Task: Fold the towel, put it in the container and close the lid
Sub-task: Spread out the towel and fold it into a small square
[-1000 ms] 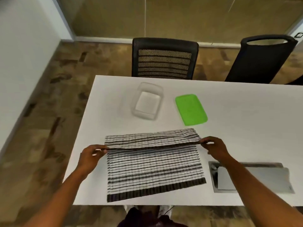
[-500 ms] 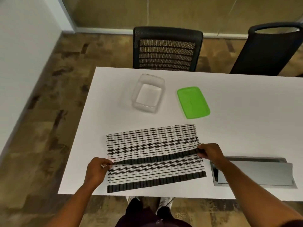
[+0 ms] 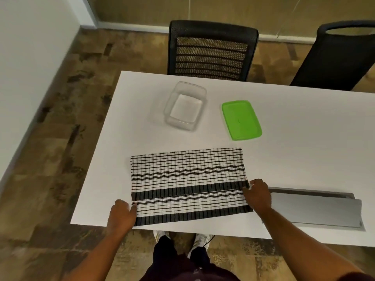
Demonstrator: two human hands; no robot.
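At the table's near edge, left hand (image 3: 121, 214) and right hand (image 3: 257, 193) pinch the towel's (image 3: 187, 179) folded-over hem, first fold nearly laid. Container (image 3: 185, 106) sits empty beyond, lid (image 3: 241, 119) beside it, both steps left.

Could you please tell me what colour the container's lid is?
Bright green; the lid shows clearly in the head view.

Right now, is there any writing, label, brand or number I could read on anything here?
None. The green lid, clear container, striped towel and grey panel in the table show no readable text.
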